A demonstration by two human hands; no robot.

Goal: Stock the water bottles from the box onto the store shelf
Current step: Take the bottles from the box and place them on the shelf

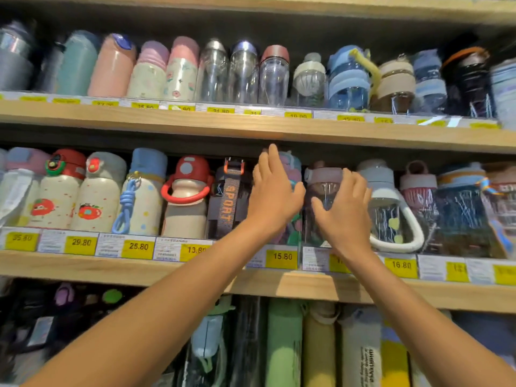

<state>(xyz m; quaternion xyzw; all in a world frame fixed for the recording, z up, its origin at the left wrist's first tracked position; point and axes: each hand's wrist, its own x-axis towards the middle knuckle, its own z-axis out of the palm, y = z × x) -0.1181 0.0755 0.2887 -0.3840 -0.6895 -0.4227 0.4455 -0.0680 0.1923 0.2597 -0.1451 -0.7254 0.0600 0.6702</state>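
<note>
Both my arms reach up to the middle wooden shelf. My left hand lies with spread fingers against a bottle with a teal and pink lid, most of which it hides. My right hand is spread over the front of a clear bottle with a mauve lid beside it. Neither hand closes around a bottle. The box is out of view.
A dark bottle with a "SPORT" strap stands left of my hands, a clear bottle with a white loop handle to their right. Yellow price tags line the shelf edge. The upper shelf and the lower row are packed with bottles.
</note>
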